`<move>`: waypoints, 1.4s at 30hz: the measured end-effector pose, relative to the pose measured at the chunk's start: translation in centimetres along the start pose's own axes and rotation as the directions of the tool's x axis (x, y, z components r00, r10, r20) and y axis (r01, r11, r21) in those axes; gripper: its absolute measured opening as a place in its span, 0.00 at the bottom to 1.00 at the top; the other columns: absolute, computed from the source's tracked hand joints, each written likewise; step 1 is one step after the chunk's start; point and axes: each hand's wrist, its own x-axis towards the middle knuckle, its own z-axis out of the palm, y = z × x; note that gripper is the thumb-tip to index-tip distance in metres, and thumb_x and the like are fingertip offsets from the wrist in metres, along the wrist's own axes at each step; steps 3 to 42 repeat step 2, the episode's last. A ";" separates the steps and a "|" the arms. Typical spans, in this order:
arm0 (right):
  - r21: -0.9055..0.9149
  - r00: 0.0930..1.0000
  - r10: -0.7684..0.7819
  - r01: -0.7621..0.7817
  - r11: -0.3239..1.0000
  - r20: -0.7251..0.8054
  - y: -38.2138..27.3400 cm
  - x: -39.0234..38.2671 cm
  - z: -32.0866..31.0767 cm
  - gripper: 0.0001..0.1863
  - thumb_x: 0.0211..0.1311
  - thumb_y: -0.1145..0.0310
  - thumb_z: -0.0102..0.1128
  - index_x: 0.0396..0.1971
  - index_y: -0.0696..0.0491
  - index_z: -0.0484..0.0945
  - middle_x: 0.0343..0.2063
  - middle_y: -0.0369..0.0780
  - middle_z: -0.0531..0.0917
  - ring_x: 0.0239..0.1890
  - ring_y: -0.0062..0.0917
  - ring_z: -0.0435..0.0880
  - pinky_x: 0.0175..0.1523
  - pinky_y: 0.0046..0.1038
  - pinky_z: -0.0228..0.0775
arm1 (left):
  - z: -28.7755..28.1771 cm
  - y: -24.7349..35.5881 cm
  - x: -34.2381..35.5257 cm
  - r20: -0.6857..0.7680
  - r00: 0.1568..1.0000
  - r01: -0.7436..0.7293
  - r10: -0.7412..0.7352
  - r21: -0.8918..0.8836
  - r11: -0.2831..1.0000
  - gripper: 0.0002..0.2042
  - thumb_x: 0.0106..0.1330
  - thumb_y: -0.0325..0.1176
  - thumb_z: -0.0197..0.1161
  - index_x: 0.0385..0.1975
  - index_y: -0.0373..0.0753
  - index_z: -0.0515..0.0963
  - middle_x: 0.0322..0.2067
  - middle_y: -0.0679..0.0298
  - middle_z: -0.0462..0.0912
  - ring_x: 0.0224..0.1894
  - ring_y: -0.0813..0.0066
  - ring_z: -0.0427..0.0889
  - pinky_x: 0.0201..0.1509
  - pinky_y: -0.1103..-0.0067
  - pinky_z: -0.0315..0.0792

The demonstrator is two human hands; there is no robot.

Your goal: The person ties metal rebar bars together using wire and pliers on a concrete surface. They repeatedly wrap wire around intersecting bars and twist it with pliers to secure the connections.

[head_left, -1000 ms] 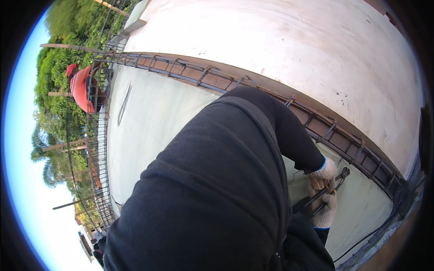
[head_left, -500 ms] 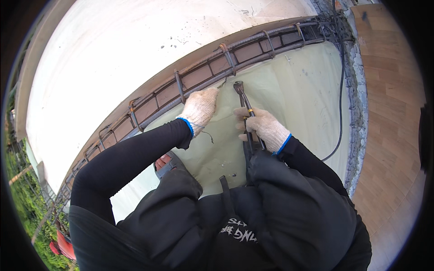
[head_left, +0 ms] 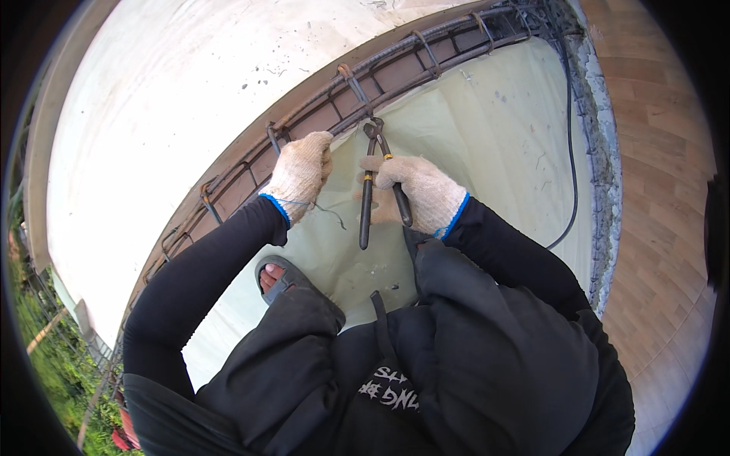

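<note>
Both my hands wear cream knitted gloves with blue cuffs. My right hand (head_left: 422,190) grips a pair of pincers (head_left: 366,205) with dark handles and yellow bands. The handles stand spread apart, and the jaws reach the lower bar of a rebar cage (head_left: 356,87), beside a stirrup. My left hand (head_left: 299,173) is closed in a fist against that bar, left of the pincers. Whatever its fingers hold is hidden. A thin wire (head_left: 332,213) trails loose by the left cuff.
Pale sheeting (head_left: 494,129) lies under the cage and around my sandalled foot (head_left: 275,275). A large white panel (head_left: 175,99) stretches beyond the cage. Black cable (head_left: 572,167) runs beside a rough concrete edge (head_left: 604,182), with wood-patterned flooring (head_left: 654,197) at right.
The pincers have moved up and left to the rebar, and their handles have spread wider. My left hand has shifted left and slightly up along the bar in the picture.
</note>
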 end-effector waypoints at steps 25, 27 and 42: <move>-0.209 0.999 -0.039 0.043 0.977 0.022 0.2 0.6 -0.7 0.37 0.67 0.74 0.59 0.76 0.67 0.64 0.60 0.48 0.75 0.67 0.45 0.79 0.68 0.59 0.79 | -0.6 -0.3 0.8 0.020 0.989 -0.148 0.146 0.189 0.971 0.15 0.85 0.44 0.54 0.36 0.42 0.77 0.24 0.67 0.76 0.24 0.74 0.76 0.28 0.75 0.69; -0.209 0.999 -0.039 0.043 0.977 0.022 0.2 0.6 -0.7 0.37 0.67 0.74 0.59 0.76 0.67 0.64 0.60 0.48 0.75 0.67 0.45 0.79 0.68 0.59 0.79 | -0.6 -0.3 0.8 0.020 0.989 -0.148 0.146 0.189 0.971 0.15 0.85 0.44 0.54 0.36 0.42 0.77 0.24 0.67 0.76 0.24 0.74 0.76 0.28 0.75 0.69; -0.209 0.999 -0.039 0.043 0.977 0.022 0.2 0.6 -0.7 0.37 0.67 0.74 0.59 0.76 0.67 0.64 0.60 0.48 0.75 0.67 0.45 0.79 0.68 0.59 0.79 | -0.6 -0.3 0.8 0.020 0.989 -0.148 0.146 0.189 0.971 0.15 0.85 0.44 0.54 0.36 0.42 0.77 0.24 0.67 0.76 0.24 0.74 0.76 0.28 0.75 0.69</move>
